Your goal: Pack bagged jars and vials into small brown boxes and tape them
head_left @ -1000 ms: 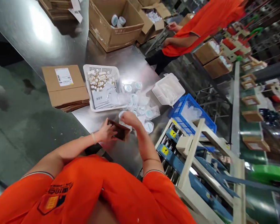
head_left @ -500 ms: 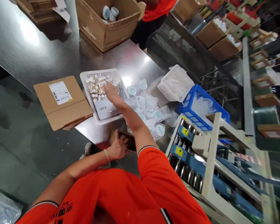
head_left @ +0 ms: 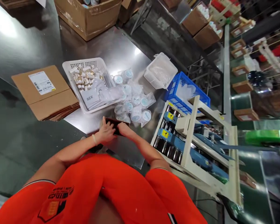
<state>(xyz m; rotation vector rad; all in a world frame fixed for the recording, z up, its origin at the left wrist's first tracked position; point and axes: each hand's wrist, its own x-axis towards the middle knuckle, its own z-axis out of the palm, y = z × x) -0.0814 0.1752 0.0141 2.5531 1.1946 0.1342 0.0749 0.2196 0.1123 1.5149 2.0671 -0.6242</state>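
Steel table [head_left: 121, 53], both hands, left hand [head_left: 105, 133], right hand [head_left: 124, 129], gripping dark box [head_left: 113, 123] (long axis left-right, lying flat)

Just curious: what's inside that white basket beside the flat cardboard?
The white basket holds many small white-and-gold bottles and clear bags with a white label card on top. Whatever lies beneath them is covered.

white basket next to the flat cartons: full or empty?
Partly full. The white basket holds small white-and-gold items at its far end and white packets with a printed card at its near end; the far rim strip is bare.
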